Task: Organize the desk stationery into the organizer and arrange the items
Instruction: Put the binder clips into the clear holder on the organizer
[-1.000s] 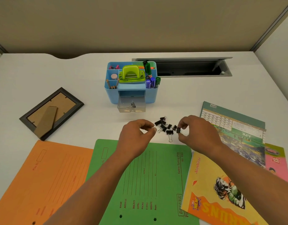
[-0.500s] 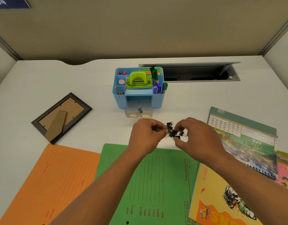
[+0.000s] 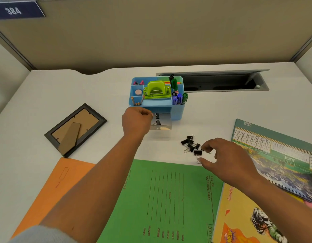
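A blue desk organizer [image 3: 177,112] stands mid-desk, holding a green hole punch [image 3: 157,90], markers [image 3: 178,99] and pencils. Its clear drawer [image 3: 165,127] is pulled out in front, with one black binder clip [image 3: 158,122] lying inside. My left hand [image 3: 136,122] pinches another black binder clip [image 3: 157,116] just above that drawer. Several black binder clips [image 3: 191,145] lie in a loose pile on the desk to the right. My right hand [image 3: 225,158] hovers at the pile's right edge, thumb and fingers spread either side of one clip [image 3: 197,152].
A black picture frame [image 3: 75,129] lies face down at the left. An orange folder [image 3: 53,188] and a green file [image 3: 169,199] lie along the near edge. A yellow comic [image 3: 248,216] and a spiral calendar [image 3: 274,155] lie at the right. An open cable tray [image 3: 222,83] sits behind the organizer.
My left hand took a clip from the pile and carried it up-left to the drawer. My right hand stayed at the pile and spread its fingers.
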